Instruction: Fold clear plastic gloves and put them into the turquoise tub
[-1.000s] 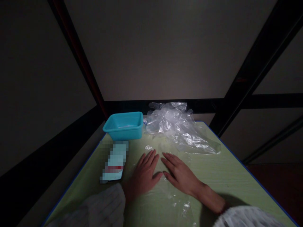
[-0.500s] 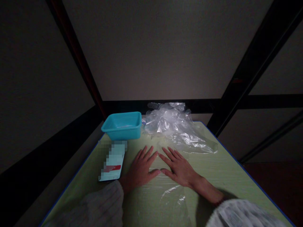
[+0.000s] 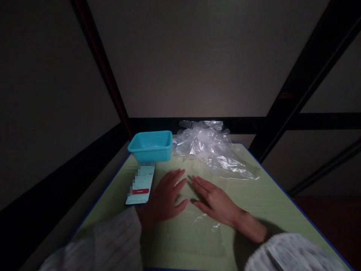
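My left hand (image 3: pixel 165 197) and my right hand (image 3: pixel 216 201) both lie flat, fingers stretched out, on a clear plastic bag (image 3: pixel 197 229) spread over the green table (image 3: pixel 267 203). The two hands sit side by side, thumbs nearly touching, near the bag's far end. Both wrists come out of white knitted sleeves. A phone (image 3: pixel 141 184) with a lit screen lies just left of my left hand.
A turquoise plastic tub (image 3: pixel 151 146) stands at the table's far left. A heap of crumpled clear plastic bags (image 3: pixel 211 148) lies beside it at the far middle. Dark metal frame bars (image 3: pixel 299 82) rise around the table, against a plain wall.
Both hands stay flat on the bag and have shifted only slightly; the view has moved a little to the right and closer.
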A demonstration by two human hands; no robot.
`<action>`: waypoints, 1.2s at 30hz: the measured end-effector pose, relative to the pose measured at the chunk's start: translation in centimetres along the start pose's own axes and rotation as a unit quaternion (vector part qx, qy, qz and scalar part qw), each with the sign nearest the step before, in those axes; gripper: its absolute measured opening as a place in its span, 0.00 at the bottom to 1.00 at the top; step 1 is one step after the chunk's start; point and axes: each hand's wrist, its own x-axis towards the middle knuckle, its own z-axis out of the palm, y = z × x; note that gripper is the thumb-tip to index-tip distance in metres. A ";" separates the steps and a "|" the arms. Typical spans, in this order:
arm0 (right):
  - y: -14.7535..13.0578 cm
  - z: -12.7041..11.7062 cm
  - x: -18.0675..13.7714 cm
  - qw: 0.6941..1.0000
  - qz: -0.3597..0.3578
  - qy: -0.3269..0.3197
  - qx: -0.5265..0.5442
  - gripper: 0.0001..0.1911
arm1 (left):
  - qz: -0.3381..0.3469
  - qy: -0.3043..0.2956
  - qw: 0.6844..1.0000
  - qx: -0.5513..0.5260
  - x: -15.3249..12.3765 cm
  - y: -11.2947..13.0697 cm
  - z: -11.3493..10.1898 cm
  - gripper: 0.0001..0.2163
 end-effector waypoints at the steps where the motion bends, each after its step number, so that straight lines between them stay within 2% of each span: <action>1: -0.5 -0.2 -0.4 1.000 -0.012 -0.006 0.017 0.30 | 0.008 -0.001 1.000 -0.001 -0.5 0.2 -0.7 0.20; 4: -1.9 -0.2 -2.1 0.996 -0.039 -0.006 0.083 0.26 | 0.018 -0.015 1.000 -0.011 -2.1 0.9 -2.0 0.16; 8: -2.7 0.3 -3.7 0.991 -0.041 -0.020 0.125 0.24 | 0.013 -0.076 0.995 -0.057 -3.5 2.0 -1.3 0.15; 14: -2.1 1.2 -4.2 0.989 -0.041 -0.087 0.111 0.35 | -0.006 -0.164 0.979 -0.118 -3.8 2.7 1.2 0.24; 21: -1.5 2.1 -4.9 0.988 -0.048 -0.109 0.097 0.41 | 0.002 -0.283 0.951 -0.122 -3.3 2.6 0.3 0.32; 28: -1.8 1.8 -4.9 0.991 -0.037 -0.109 0.072 0.48 | -0.018 -0.333 0.934 -0.130 -2.6 2.8 -0.5 0.35; 32: -1.8 1.5 -4.9 0.991 -0.040 -0.106 0.076 0.52 | -0.017 -0.331 0.933 -0.137 -2.5 2.8 -0.7 0.37; 36: -1.9 1.0 -4.8 0.988 -0.041 -0.113 0.098 0.50 | -0.010 -0.323 0.936 -0.141 -2.7 2.6 -0.8 0.38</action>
